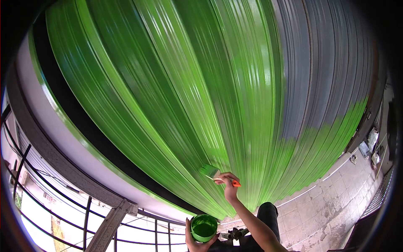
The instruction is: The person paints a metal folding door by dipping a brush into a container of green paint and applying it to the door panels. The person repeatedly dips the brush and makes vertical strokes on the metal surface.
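Note:
My right hand (227,182) grips a paintbrush (210,171) by its handle, whose orange end sticks out behind my fingers. Green paint coats the bristles, which lie against the ribbed metal sheet (168,105). Below and to the left, my left hand (197,245) is wrapped around a small tub of green paint (204,228), its open top facing me. Most of the sheet is glossy green. Its upper right part is bare grey, with a rough green border along the lower edge of that grey area.
Along the left runs a black strip (84,113) beside a pale wall band (67,117). Black window bars (87,218) and a wooden post (110,227) stand at lower left. Tiled floor (319,210) lies at lower right, with several small items (371,145) at the far right.

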Tool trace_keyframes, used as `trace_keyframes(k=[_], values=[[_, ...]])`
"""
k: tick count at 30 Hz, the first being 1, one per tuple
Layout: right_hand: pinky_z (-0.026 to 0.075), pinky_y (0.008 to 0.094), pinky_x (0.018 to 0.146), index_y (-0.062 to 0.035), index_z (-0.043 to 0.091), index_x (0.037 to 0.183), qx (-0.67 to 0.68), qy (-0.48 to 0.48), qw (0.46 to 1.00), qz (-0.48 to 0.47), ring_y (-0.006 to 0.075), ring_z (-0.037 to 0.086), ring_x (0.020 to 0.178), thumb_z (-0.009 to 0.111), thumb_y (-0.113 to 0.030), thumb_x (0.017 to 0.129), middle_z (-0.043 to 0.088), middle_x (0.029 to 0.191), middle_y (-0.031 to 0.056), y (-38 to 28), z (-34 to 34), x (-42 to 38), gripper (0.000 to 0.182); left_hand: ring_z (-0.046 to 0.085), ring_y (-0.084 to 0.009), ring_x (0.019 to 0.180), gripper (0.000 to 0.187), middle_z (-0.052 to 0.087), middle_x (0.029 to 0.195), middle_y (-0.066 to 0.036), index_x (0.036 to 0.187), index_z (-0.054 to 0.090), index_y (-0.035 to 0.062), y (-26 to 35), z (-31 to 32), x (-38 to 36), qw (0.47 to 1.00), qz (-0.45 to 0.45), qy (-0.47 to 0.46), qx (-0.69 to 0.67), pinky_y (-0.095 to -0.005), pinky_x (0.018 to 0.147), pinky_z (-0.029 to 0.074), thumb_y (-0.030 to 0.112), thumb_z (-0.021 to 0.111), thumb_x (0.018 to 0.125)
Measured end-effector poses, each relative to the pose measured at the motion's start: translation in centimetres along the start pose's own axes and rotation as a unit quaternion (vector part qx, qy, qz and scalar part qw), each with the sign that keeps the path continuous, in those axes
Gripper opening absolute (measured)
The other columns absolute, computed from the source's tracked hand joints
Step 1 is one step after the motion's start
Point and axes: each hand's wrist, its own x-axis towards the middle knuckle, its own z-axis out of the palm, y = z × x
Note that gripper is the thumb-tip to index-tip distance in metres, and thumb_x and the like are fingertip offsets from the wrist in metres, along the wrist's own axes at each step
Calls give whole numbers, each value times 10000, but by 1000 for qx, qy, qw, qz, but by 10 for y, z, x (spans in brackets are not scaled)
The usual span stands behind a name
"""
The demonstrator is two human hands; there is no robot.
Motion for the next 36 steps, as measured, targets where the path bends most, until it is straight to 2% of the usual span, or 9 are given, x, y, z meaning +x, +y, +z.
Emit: trace_keyframes(k=[2,4,6,9,14,16,20,28,36], values=[[531,285,580,45,602,770,2,-4,1000,-16,184,641,609,521,-57,821,625,708,112,-5,17,12,141,522,-311,1095,1052,494,1226,-210,1391,223,1,11,-3,-2,999,-31,-6,-13,-408,903,456,225,849,576],[534,291,591,48,601,779,24,-19,998,-46,192,644,625,516,-56,825,628,729,119,-28,44,29,142,540,-290,1066,1049,501,1209,-209,1399,205,5,0,-8,-4,998,22,-11,55,-386,881,475,203,843,590],[545,329,598,64,589,776,93,-19,989,-116,264,650,615,507,-53,782,618,740,148,-72,77,42,143,548,-281,1053,1050,505,1201,-205,1403,195,8,-5,-11,-4,995,47,-14,87,-377,875,482,188,840,596],[538,327,595,67,585,777,151,-57,981,-103,270,651,632,513,-50,772,619,748,151,-79,88,53,137,545,-282,1059,1053,504,1204,-199,1405,192,11,-4,-10,-7,996,44,-12,73,-379,887,477,171,840,591],[534,313,571,62,586,759,27,-8,999,-38,240,648,600,517,-40,773,618,725,139,14,17,10,124,530,-283,1085,1057,486,1228,-202,1406,193,14,-5,-13,-8,999,24,-8,45,-370,903,471,151,840,582],[531,293,539,51,591,759,-5,23,1000,1,223,643,574,518,-36,781,619,703,131,47,-25,-10,116,531,-262,1076,1127,498,1194,-195,1374,202,-53,-8,-11,-5,997,45,8,61,-360,928,437,230,866,508],[525,247,528,27,614,755,12,44,998,31,168,633,584,547,-43,802,631,699,102,54,-27,-12,108,513,-254,1094,1164,487,1194,-197,1354,217,-89,2,-10,-5,996,61,25,64,-356,955,406,288,875,470],[535,327,593,46,585,797,122,-7,983,-135,241,644,623,503,-62,801,619,742,124,-69,82,45,135,558,-250,1029,1154,527,1141,-173,1371,199,-62,3,-9,-4,997,71,25,29,-356,916,445,221,867,473],[504,253,573,29,606,791,-23,42,998,-30,136,607,597,544,-26,829,623,711,72,47,-18,-9,92,570,-245,1010,1153,539,1126,-161,1383,178,-45,4,-9,-9,997,77,5,31,-353,905,452,202,867,492]])
